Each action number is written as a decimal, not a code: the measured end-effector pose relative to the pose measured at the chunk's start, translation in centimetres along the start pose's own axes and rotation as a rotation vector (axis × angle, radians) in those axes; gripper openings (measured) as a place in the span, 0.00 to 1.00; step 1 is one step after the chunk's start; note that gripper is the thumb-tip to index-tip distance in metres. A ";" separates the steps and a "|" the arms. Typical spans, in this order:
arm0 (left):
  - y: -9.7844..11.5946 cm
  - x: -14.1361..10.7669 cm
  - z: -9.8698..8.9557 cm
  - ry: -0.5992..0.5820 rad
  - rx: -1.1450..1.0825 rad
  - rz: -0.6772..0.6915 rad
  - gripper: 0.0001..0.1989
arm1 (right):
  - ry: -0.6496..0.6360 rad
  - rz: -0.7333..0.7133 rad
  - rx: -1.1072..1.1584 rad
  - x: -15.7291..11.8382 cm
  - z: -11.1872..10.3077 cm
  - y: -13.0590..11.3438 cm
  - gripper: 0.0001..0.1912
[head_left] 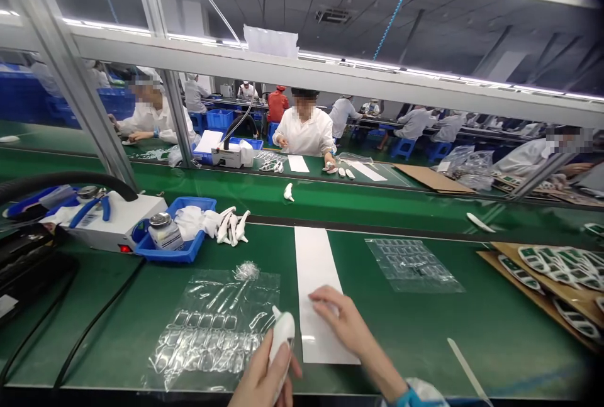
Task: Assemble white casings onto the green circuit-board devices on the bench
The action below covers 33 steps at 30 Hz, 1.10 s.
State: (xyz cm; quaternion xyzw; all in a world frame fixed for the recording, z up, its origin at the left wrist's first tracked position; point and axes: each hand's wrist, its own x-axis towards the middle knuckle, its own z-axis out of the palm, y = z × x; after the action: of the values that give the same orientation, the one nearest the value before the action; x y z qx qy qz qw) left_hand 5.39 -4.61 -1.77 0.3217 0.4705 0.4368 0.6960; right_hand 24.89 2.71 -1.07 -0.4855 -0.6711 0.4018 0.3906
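In the head view, my left hand (267,372) is closed around a smooth white plastic housing (283,330) with a narrow pointed tip, held upright near the front edge. My right hand (342,319) is over a long white sheet (317,262) laid lengthwise on the green bench. Its fingers are bent and apart, fingertips at or just above the sheet, with nothing visible in them. Left of the sheet, clear plastic pieces (202,344) lie in rows on a transparent film, a crumpled clear bit at its top. Another film with clear pieces (410,259) lies to the right.
A blue tray (177,253) holds a metal-topped bottle and white cloth, beside several white housings (232,228). Blue-handled pliers (92,209) rest on a white box. Cardboard with green-and-white parts (552,268) stands right. A conveyor (377,209) runs behind; a co-worker (304,127) sits opposite.
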 end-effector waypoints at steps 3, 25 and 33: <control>0.9 2.6 2.2 -0.019 -0.058 0.044 0.29 | 0.029 -0.079 -0.159 4.0 -2.1 2.7 0.09; -0.8 5.9 3.6 0.084 -0.028 0.088 0.27 | 0.092 -0.041 -0.122 7.3 -0.7 4.7 0.08; 1.5 4.4 3.0 0.041 -0.099 0.091 0.28 | 0.066 -0.045 -0.126 7.0 -0.5 4.4 0.07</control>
State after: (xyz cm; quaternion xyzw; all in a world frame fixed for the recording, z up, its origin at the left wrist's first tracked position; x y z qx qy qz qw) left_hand 8.50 -0.09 -1.09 0.2990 0.4475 0.4970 0.6807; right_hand 25.25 10.46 -4.00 -0.5069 -0.6927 0.3336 0.3899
